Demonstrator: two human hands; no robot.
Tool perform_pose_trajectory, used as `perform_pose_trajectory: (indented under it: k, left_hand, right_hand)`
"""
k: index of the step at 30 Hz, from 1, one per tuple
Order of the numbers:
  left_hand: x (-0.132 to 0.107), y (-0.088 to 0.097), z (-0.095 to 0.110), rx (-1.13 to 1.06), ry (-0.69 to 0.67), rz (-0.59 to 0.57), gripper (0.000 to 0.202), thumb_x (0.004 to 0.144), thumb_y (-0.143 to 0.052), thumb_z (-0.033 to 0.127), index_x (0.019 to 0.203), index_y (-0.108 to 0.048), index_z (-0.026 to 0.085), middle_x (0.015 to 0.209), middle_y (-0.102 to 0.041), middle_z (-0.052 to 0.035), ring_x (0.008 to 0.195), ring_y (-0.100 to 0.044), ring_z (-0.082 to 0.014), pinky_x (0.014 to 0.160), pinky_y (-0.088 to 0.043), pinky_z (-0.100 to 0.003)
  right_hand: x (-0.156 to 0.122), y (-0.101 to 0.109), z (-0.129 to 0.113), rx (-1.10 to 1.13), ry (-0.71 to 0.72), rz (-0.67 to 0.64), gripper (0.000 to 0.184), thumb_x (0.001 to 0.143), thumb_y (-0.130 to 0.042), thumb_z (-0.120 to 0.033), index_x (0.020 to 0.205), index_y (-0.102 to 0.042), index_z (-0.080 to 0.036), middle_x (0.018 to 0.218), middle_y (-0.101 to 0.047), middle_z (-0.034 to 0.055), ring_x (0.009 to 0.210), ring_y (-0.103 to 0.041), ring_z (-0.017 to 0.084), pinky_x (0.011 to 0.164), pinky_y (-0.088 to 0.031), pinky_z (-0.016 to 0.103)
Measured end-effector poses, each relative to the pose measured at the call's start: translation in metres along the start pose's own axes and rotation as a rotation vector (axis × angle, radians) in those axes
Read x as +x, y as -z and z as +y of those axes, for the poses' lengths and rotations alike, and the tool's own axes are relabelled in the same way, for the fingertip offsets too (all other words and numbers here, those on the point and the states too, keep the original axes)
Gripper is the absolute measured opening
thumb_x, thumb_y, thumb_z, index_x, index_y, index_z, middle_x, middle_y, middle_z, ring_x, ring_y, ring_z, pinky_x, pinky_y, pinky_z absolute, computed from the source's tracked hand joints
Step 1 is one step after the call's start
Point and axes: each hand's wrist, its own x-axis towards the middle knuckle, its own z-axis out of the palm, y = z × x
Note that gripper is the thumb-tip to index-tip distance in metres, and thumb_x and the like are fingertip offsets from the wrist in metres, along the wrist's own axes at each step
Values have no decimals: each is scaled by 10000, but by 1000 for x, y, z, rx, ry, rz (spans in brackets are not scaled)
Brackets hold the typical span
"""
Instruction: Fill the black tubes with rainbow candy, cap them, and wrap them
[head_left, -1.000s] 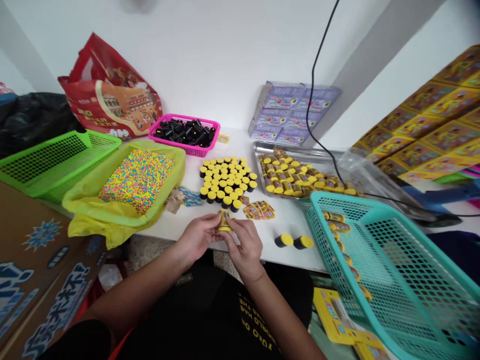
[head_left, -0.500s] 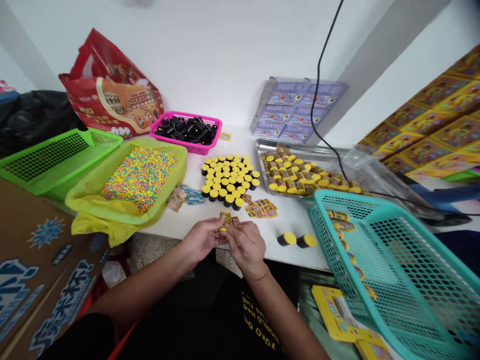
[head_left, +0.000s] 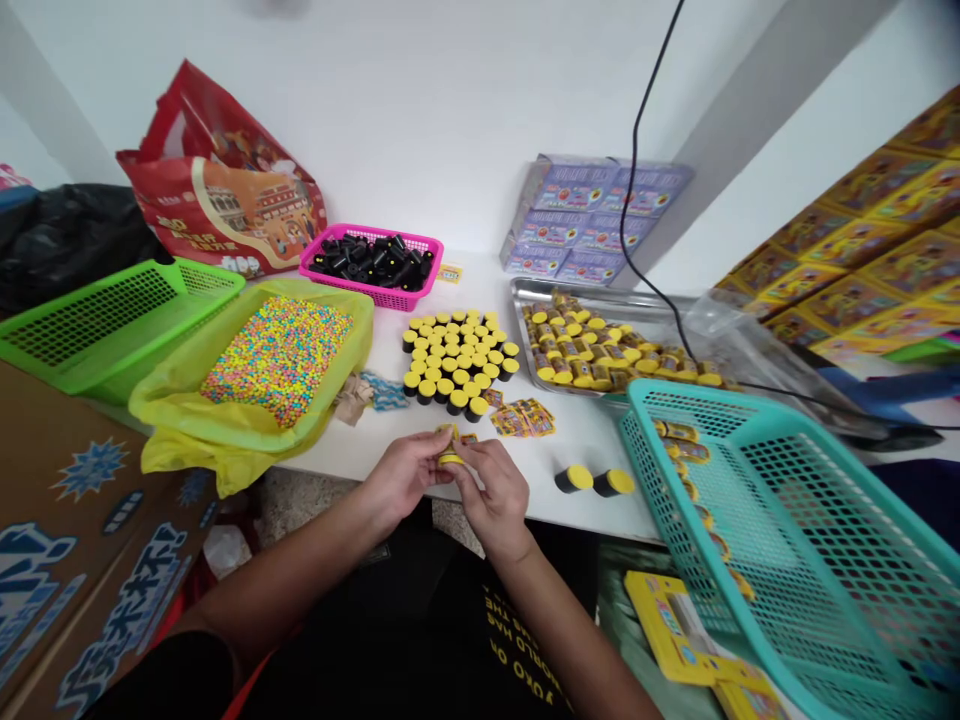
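Over the table's front edge, my left hand [head_left: 409,470] and my right hand [head_left: 493,485] are closed together on one small yellow-capped canister [head_left: 451,457]. Its side is mostly covered by my fingers and thumbs. Just beyond my hands lie printed yellow-and-red stickers [head_left: 523,417] in a loose pile. Behind them stands a tight cluster of black canisters with yellow caps [head_left: 461,360]. Two more black canisters, one of them this canister [head_left: 574,478], stand to the right of my right hand.
A yellow-lined tub [head_left: 358,345] of coloured beads sits left, by a green basket [head_left: 112,345]. A pink basket [head_left: 375,290] holds black canisters. A metal tray [head_left: 652,300] holds labelled canisters. A teal basket [head_left: 780,440] stands right. A black cable [head_left: 634,150] hangs across the tray.
My thumbs and fingers have shifted over the canister, and more of its label side is covered now. The things on the table have stayed in place.
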Motion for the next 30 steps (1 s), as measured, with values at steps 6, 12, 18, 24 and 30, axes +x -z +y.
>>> perform_pose_trajectory:
  k: [6,12,18,24,30]
  left_hand:
    - [0,2,-3,-46,13,24,340,582,-901,290,771,-686,106,723,-697,-34,594,-620,-123,633,-497,-263]
    - [-2,-2,-3,-72,-161,62,406,570,-906,277,879,-676,149,856,-718,-34,725,-683,-166,688,-542,-289]
    - [-6,-8,-5,11,-289,137,372,569,-896,310,678,-582,142,714,-675,0,629,-636,-124,632,-527,-261]
    - [-7,-4,2,81,-285,211,411,527,-895,317,638,-537,146,691,-672,-6,595,-633,-126,584,-506,-257]
    - [-15,1,17,313,-181,48,416,584,-848,285,911,-627,154,680,-677,-5,517,-620,-143,519,-446,-255]
  right_hand:
    - [0,1,3,-164,164,-46,265,886,-598,-119,1139,-625,-197,789,-641,66,723,-588,219,628,-498,367]
    - [-3,-5,-1,-136,-71,53,357,821,-743,-276,1130,-583,-197,950,-665,105,846,-617,243,727,-546,401]
    - [-3,-7,-2,-66,-168,43,174,856,-680,-214,1023,-627,-207,775,-636,31,693,-585,181,644,-518,333]
    - [-1,-4,6,235,-384,39,188,846,-681,-226,1033,-677,-233,773,-609,6,671,-569,154,636,-504,310]
    - [6,13,10,501,-484,-75,194,803,-734,-242,997,-723,-251,819,-631,16,702,-576,156,644,-481,300]
